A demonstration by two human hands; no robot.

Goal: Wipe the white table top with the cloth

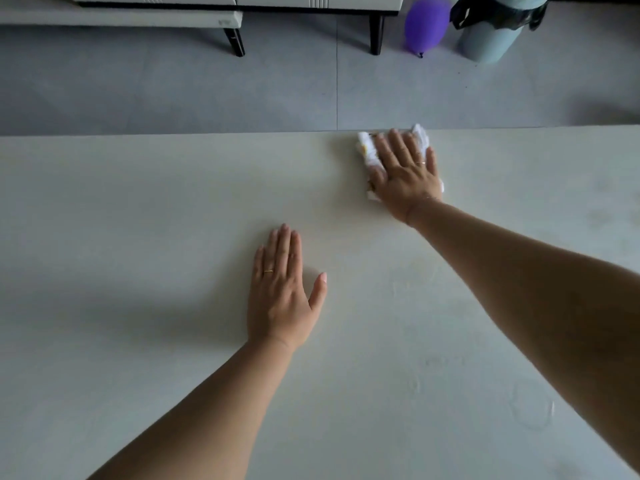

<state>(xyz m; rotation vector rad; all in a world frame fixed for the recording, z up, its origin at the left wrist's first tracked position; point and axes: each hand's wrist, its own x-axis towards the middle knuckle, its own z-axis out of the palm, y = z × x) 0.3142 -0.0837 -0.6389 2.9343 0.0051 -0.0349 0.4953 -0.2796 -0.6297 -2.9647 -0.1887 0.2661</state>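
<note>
Head view, one smooth matte white table top (138, 209), used as landmark. My right hand (405, 174), fingers straight, presses a crumpled white cloth (367, 150) flat at its far edge. My left hand (280, 289), flat and empty, rests mid-surface. Beyond the far edge: round purple balloon (426, 22), pale cylindrical bin (491, 39).

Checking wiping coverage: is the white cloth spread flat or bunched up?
Bunched up. The white cloth shows crumpled folds poking out around the right hand, which presses it at the far edge of the white table top.
</note>
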